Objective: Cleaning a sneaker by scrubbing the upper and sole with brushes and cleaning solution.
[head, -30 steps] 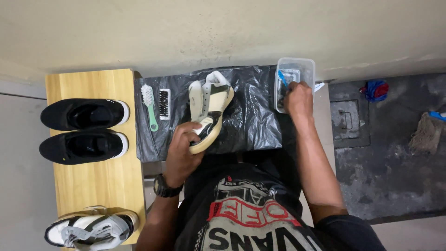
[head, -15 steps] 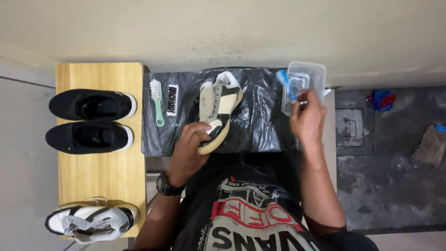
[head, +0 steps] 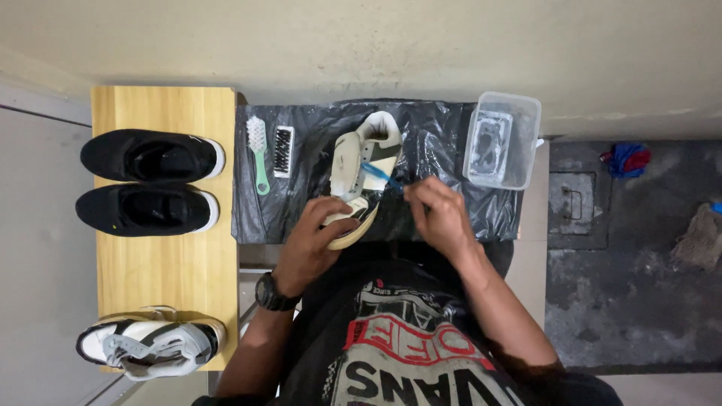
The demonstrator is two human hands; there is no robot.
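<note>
A cream and dark sneaker (head: 363,169) lies on a black plastic sheet (head: 444,154). My left hand (head: 320,237), with a black watch on the wrist, grips its heel end. My right hand (head: 440,210) holds a small blue brush (head: 378,174) whose tip touches the sneaker's side. A clear plastic tub (head: 519,146) of water stands at the sheet's right edge, apart from both hands.
A green-handled brush (head: 258,154) and a small black brush (head: 283,150) lie on the sheet's left part. A wooden bench (head: 169,271) holds a pair of black shoes (head: 150,180) and grey-white sneakers (head: 150,346). A floor drain (head: 571,203) and cloths lie to the right.
My right hand has come away from the plastic tub and moved left, bringing the blue brush onto the sneaker. The left hand stays on the shoe.
</note>
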